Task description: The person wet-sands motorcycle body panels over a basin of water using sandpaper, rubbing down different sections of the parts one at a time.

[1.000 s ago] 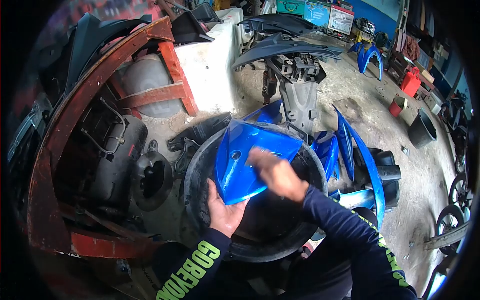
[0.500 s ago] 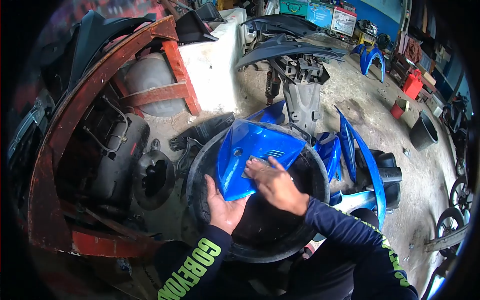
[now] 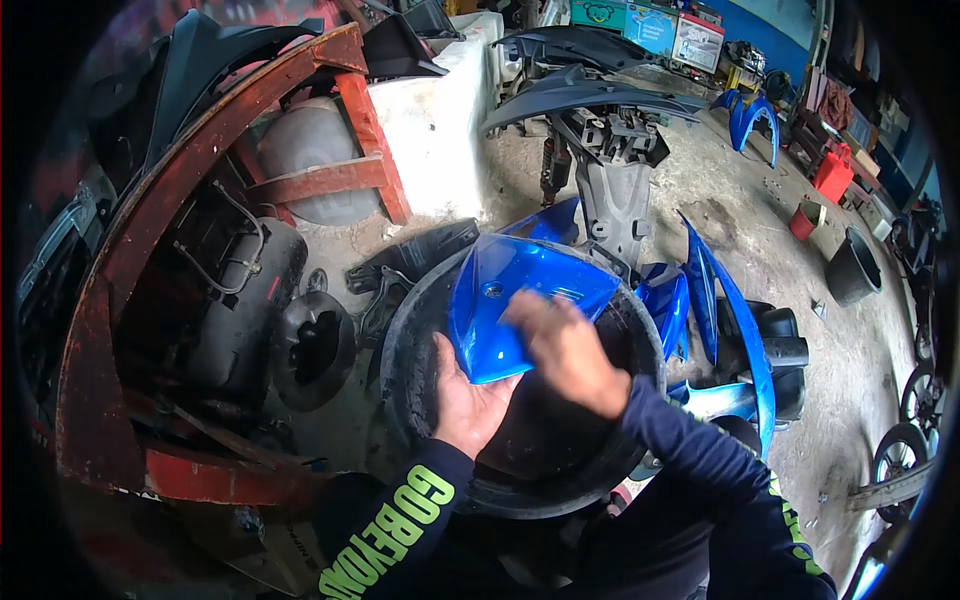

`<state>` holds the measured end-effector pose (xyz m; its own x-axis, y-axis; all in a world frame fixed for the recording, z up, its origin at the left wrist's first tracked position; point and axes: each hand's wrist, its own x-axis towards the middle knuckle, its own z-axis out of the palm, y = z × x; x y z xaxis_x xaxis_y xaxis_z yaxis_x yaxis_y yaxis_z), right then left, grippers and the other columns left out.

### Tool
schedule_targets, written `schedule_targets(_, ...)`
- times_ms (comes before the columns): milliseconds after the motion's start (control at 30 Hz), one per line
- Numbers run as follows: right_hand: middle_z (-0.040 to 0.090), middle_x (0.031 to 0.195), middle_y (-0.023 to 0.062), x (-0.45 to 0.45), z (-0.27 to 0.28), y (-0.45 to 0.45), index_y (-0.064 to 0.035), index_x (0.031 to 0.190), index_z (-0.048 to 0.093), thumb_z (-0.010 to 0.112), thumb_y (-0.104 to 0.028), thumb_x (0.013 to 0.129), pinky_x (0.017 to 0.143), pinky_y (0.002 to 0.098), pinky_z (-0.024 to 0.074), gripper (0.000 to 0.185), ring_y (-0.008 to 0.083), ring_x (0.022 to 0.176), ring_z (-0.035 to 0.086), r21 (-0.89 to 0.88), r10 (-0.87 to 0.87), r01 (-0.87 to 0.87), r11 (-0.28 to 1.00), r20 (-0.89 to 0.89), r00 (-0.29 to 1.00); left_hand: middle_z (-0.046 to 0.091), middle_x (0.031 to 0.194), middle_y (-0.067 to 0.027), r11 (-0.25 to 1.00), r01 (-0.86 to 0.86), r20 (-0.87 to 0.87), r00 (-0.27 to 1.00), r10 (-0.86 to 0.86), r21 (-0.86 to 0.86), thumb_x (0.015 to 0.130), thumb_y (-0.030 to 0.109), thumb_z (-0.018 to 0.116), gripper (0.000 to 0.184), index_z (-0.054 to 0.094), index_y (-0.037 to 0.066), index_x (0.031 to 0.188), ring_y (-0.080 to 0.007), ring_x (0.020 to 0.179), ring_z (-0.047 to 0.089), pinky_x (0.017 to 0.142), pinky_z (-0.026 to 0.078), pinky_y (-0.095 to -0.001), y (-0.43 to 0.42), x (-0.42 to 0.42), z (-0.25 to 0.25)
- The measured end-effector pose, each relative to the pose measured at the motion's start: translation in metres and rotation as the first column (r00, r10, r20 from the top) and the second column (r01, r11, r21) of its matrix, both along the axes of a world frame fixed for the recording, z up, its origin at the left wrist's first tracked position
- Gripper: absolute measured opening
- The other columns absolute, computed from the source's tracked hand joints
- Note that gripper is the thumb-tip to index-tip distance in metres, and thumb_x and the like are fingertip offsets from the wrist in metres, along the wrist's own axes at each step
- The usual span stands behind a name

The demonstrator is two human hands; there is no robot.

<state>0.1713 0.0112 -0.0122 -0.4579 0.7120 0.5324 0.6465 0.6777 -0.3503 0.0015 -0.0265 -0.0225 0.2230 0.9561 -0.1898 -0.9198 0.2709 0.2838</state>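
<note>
On the rough, stained concrete floor (image 3: 825, 335) stands a wide, round black tub (image 3: 412, 385) with a scuffed rim and a dark inside whose contents I cannot make out, and above the upper part of its opening is a glossy blue panel (image 3: 482, 325), smooth, angular, with a round hole and short slots. Towards the floor's right edge are a tilted black bucket (image 3: 852, 268) and, smaller, a red bucket (image 3: 803, 220). The left hand (image 3: 473, 405) cups the panel's lower corner, grip closed around it, while the right hand (image 3: 570, 350), blurred, has bent fingers at the panel's face, its grip too unclear to tell.
</note>
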Motion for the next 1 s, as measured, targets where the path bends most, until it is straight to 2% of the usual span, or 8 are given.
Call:
schedule_targets(100, 0.062, 0.13, 0.0139, -0.009, 0.013, -0.027, -0.0097, 0.116, 0.068, 0.057, -0.008, 0.085, 0.11, 0.0548, 0.033, 0.033, 0.0302, 0.127, 0.055, -0.011, 0.161, -0.161, 0.987, 0.044, 0.986, 0.054, 0.139, -0.0158, 0.997, 0.034, 0.143, 0.989, -0.043, 0.066, 0.097, 0.063, 0.042, 0.074, 0.046, 0.003, 0.14, -0.0319, 0.129, 0.051, 0.112, 0.038, -0.0507, 0.001, -0.006, -0.005)
schedule_targets(233, 0.061, 0.132, 0.0144, 0.002, 0.014, 0.001, -0.0081, 0.118, 0.067, 0.057, -0.011, 0.086, 0.113, 0.0546, 0.0304, 0.034, 0.0285, 0.13, 0.053, -0.135, -0.109, 0.107, 0.985, -0.013, 0.994, 0.054, 0.139, -0.0166, 1.0, 0.012, 0.08, 0.997, -0.01, -0.018, 0.096, 0.067, 0.041, 0.078, 0.047, 0.001, 0.139, -0.0303, 0.129, 0.051, 0.113, 0.036, -0.0495, 0.0, 0.001, 0.009)
schedule_targets(333, 0.061, 0.132, 0.0169, -0.016, 0.029, -0.047, -0.0045, 0.121, 0.065, 0.054, -0.009, 0.088, 0.112, 0.0548, 0.0305, 0.035, 0.0284, 0.132, 0.052, -0.101, 0.234, -0.234, 0.967, -0.015, 0.972, 0.054, 0.139, -0.0174, 0.999, 0.016, 0.108, 0.994, -0.02, 0.037, 0.095, 0.066, 0.045, 0.078, 0.046, 0.001, 0.14, -0.0321, 0.13, 0.05, 0.113, 0.036, -0.0489, 0.002, -0.005, -0.001)
schedule_targets(567, 0.062, 0.132, 0.0148, -0.014, 0.027, -0.041, -0.0058, 0.121, 0.066, 0.056, -0.011, 0.087, 0.111, 0.0527, 0.0335, 0.035, 0.0259, 0.13, 0.054, -0.058, 0.083, -0.076, 0.995, 0.121, 0.989, 0.056, 0.137, -0.017, 0.999, 0.008, 0.134, 0.991, -0.004, -0.033, 0.093, 0.068, 0.046, 0.08, 0.051, 0.0, 0.135, -0.0304, 0.127, 0.052, 0.112, 0.038, -0.0458, 0.003, -0.012, -0.002)
schedule_targets(633, 0.063, 0.13, 0.0156, -0.02, 0.029, -0.054, -0.0057, 0.119, 0.066, 0.057, -0.011, 0.085, 0.11, 0.053, 0.0349, 0.036, 0.0267, 0.127, 0.057, -0.008, 0.209, -0.209, 0.978, 0.057, 0.976, 0.057, 0.136, -0.0161, 0.942, 0.169, 0.309, 0.915, -0.259, 0.291, 0.094, 0.067, 0.047, 0.078, 0.051, 0.001, 0.135, -0.0305, 0.126, 0.053, 0.11, 0.039, -0.0457, 0.005, -0.022, -0.019)
schedule_targets(767, 0.063, 0.128, 0.0178, -0.004, 0.028, -0.014, -0.0047, 0.118, 0.066, 0.057, -0.011, 0.085, 0.11, 0.0538, 0.0344, 0.035, 0.029, 0.126, 0.057, 0.014, -0.103, 0.102, 0.995, 0.057, 0.993, 0.061, 0.13, -0.0146, 1.0, -0.012, 0.078, 0.997, 0.013, -0.015, 0.096, 0.065, 0.044, 0.073, 0.054, 0.002, 0.132, -0.0285, 0.117, 0.059, 0.104, 0.045, -0.0447, -0.003, -0.003, 0.022)
schedule_targets(900, 0.065, 0.126, 0.0146, -0.032, 0.029, -0.063, -0.004, 0.113, 0.069, 0.058, -0.012, 0.085, 0.11, 0.0529, 0.0346, 0.031, 0.0242, 0.126, 0.057, 0.038, 0.169, -0.17, 0.985, 0.043, 0.985, 0.061, 0.129, -0.0145, 0.941, 0.169, 0.269, 0.93, -0.25, 0.292, 0.096, 0.065, 0.042, 0.072, 0.055, 0.003, 0.131, -0.0294, 0.118, 0.058, 0.105, 0.044, -0.0464, 0.007, -0.019, -0.027)
schedule_targets(1000, 0.063, 0.129, 0.0159, -0.013, 0.02, -0.024, -0.0041, 0.112, 0.069, 0.056, -0.009, 0.086, 0.11, 0.054, 0.034, 0.029, 0.0275, 0.127, 0.056, -0.01, -0.068, 0.068, 0.998, 0.005, 0.998, 0.063, 0.124, -0.0137, 1.0, 0.021, 0.117, 0.993, -0.021, 0.002, 0.093, 0.07, 0.044, 0.078, 0.054, 0.003, 0.132, -0.0288, 0.115, 0.059, 0.106, 0.043, -0.0463, -0.002, -0.005, 0.015)
